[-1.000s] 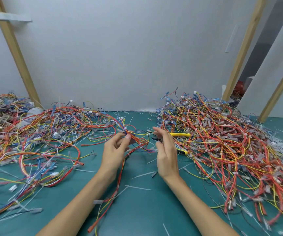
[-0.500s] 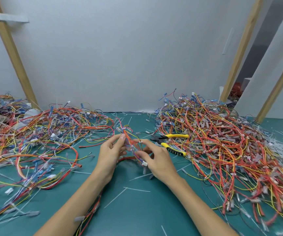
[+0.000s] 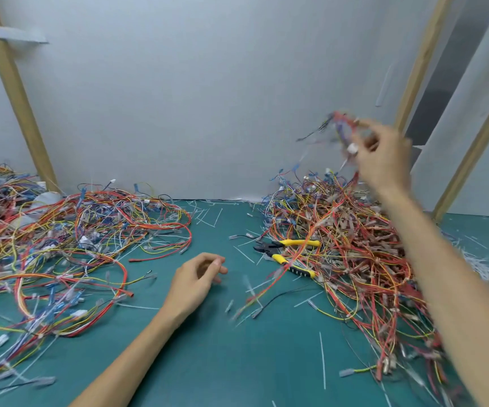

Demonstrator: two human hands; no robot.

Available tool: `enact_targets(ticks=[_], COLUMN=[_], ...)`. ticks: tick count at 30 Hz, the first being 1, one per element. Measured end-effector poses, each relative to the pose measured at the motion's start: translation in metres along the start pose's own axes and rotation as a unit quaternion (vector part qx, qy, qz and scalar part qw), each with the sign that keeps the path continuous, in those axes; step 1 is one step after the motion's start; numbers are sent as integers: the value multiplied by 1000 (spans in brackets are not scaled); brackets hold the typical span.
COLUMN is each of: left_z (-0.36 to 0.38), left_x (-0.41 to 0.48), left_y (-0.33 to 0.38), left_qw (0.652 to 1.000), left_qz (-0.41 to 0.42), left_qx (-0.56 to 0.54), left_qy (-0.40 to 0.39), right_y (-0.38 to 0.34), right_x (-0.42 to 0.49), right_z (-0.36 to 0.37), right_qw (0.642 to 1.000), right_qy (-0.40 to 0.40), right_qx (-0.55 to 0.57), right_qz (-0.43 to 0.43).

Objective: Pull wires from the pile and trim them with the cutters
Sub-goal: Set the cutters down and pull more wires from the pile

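Right grip was up high, pinching a blurry wire bundle above the right pile, over near the back wall. Left grip was loose, fingers curled around nothing, low over the green surface. Cutters lay at that pile's left edge, jaws poking toward the gap. Between it and the left pile ran a fairly open strip, just scattered offcuts.
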State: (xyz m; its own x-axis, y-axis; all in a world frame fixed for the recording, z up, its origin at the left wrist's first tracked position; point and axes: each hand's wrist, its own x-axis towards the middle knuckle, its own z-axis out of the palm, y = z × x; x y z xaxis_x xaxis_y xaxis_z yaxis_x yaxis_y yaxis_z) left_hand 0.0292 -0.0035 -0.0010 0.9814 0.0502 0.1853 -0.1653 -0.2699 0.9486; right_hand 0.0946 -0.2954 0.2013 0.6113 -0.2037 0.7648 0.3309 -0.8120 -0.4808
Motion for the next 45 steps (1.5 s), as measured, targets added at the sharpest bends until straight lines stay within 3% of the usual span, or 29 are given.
enact_targets(ticks=[3,6,9,11,13,15,19,22,25,27,30,33,38,42,45], left_z=[1,0,-1,-1,-2,-2,-2,-2,-2,-2,-2,-2,-1,-6,-15], left_x=[-1,-2,-3,-4,-4,-4,-3,-3,-4,-4,-4,-2,-5,-7,-6], left_y=[-1,1,2,3,3,2,1,1,0,0,0,-2,-4,-6,-5], left_qw=[1000,999,998,997,996,995,994,993,992,992,991,991,982,940,931], left_qz=[3,4,5,7,11,13,20,21,28,35,52,62,89,141,134], left_qx=[21,30,54,71,83,92,105,106,112,116,118,119,168,310,338], left_qy=[-8,-14,-19,-25,-33,-37,-38,-40,-42,-43,-40,-10,18,12,28], right_y=[-7,0,38,66,91,102,80,45,5,-21,-44,-43,-25,-20,-19], right_x=[47,52,17,-23,-61,-84,-109,-129,-159,-182,-215,-233,-233,-235,-234], right_z=[-27,-21,12,34,50,59,63,66,71,77,91,106,105,105,106], right_qw=[982,973,950,890,838,854,880,881,914,946,937,917,910,902,902], right_qy=[106,82,-104,-293,-407,-388,-276,-271,-218,-177,-253,-363,-395,-414,-415], right_qx=[-143,-189,-287,-350,-356,-333,-383,-386,-339,-232,-106,-43,30,36,44], right_qz=[-67,-104,-65,6,67,96,51,38,-54,-142,-216,-160,-120,-117,-110])
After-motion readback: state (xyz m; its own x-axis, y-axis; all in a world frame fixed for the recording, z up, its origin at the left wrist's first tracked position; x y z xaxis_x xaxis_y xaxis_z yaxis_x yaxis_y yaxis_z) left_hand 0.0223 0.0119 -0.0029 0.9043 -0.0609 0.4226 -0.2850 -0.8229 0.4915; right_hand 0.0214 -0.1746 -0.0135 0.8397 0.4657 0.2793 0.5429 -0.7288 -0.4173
